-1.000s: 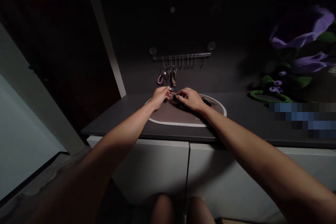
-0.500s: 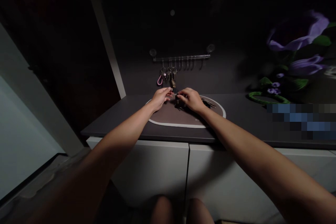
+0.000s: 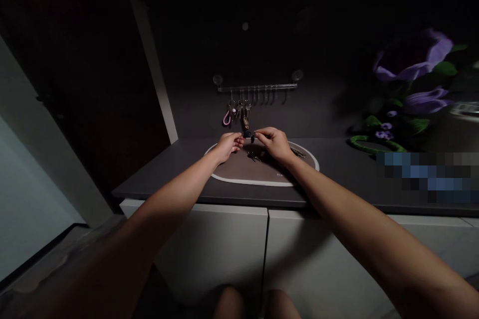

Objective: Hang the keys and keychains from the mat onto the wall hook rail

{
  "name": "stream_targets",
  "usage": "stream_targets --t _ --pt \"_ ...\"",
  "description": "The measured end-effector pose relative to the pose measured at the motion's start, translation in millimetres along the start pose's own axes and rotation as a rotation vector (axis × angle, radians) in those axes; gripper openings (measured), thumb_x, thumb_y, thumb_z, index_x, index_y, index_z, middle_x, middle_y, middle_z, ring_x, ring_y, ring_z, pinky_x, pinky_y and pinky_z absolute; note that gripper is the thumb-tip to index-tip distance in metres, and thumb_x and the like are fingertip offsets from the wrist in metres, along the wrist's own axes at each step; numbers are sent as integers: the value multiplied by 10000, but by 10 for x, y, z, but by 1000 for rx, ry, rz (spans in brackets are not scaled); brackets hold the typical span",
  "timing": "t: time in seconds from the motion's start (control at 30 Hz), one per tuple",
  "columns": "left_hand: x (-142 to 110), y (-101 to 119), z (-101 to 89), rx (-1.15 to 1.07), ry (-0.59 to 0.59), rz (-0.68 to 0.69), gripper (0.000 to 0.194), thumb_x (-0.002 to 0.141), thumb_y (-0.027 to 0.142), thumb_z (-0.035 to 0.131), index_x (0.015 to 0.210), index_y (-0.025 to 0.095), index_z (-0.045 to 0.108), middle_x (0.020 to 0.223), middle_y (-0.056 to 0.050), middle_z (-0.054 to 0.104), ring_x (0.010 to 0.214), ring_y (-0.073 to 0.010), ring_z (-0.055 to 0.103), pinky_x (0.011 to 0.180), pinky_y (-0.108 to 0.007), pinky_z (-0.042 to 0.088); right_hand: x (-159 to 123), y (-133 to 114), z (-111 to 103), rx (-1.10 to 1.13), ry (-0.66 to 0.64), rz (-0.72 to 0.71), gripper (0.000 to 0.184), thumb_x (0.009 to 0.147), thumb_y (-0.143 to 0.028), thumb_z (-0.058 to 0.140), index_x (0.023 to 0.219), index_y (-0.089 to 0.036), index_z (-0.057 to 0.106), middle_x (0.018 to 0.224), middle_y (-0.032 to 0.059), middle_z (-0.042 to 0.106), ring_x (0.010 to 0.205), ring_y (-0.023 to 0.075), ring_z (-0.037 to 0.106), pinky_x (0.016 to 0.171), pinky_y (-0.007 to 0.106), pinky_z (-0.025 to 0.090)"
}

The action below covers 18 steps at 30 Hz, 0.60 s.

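Both my hands meet over an oval brown mat [image 3: 239, 177] with a white rim on a dark countertop. My left hand [image 3: 228, 143] and my right hand [image 3: 275, 142] are closed in pinches on a small bunch of keys [image 3: 250, 135] held between them, just above the mat. More keys [image 3: 253, 156] lie on the mat under the hands, and others [image 3: 298, 152] lie to the right of my right hand. On the wall behind, a hook rail [image 3: 257, 87] carries several key bunches and a pink loop [image 3: 226, 118] at its left end.
The dark countertop [image 3: 168, 174] tops white cabinet doors [image 3: 220, 249]. Purple artificial flowers [image 3: 411, 65] and a green ring [image 3: 374, 145] stand at the right. A pale wall edge [image 3: 153, 70] rises at the left. The scene is dimly lit.
My hands have lifted the small key bunch a little off the mat; keys under them on the mat have come into view. The view has tilted slightly.
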State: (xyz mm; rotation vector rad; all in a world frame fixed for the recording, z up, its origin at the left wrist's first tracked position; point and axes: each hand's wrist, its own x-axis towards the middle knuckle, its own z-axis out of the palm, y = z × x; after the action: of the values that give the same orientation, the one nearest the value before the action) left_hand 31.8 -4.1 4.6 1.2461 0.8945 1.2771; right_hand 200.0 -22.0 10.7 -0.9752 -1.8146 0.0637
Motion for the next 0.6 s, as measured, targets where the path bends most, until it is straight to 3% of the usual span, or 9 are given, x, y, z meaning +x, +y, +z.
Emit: stream_targets --t 0.23,0.43,0.6 --pt "16 -59 -3 129 -141 -9 199 771 248 504 665 95 576 569 -10 519 488 -59 477 460 -181 329 25 100 51 223 22 98 249 772 -340 535 878 -159 669 842 48 683 752 141 601 719 263 450" --pt "7 -75 55 254 -138 23 216 776 271 507 659 102 571 560 4 506 469 -49 442 453 -180 305 43 130 45 346 40 200 281 746 -353 555 898 -148 673 858 61 682 727 135 590 689 257 456" --pt "-16 -108 82 398 -141 160 204 765 293 503 736 111 591 604 10 528 484 -54 435 461 -184 302 47 126 17 402 22 265 304 726 -343 570 924 -140 677 879 70 684 715 137 589 675 261 457"
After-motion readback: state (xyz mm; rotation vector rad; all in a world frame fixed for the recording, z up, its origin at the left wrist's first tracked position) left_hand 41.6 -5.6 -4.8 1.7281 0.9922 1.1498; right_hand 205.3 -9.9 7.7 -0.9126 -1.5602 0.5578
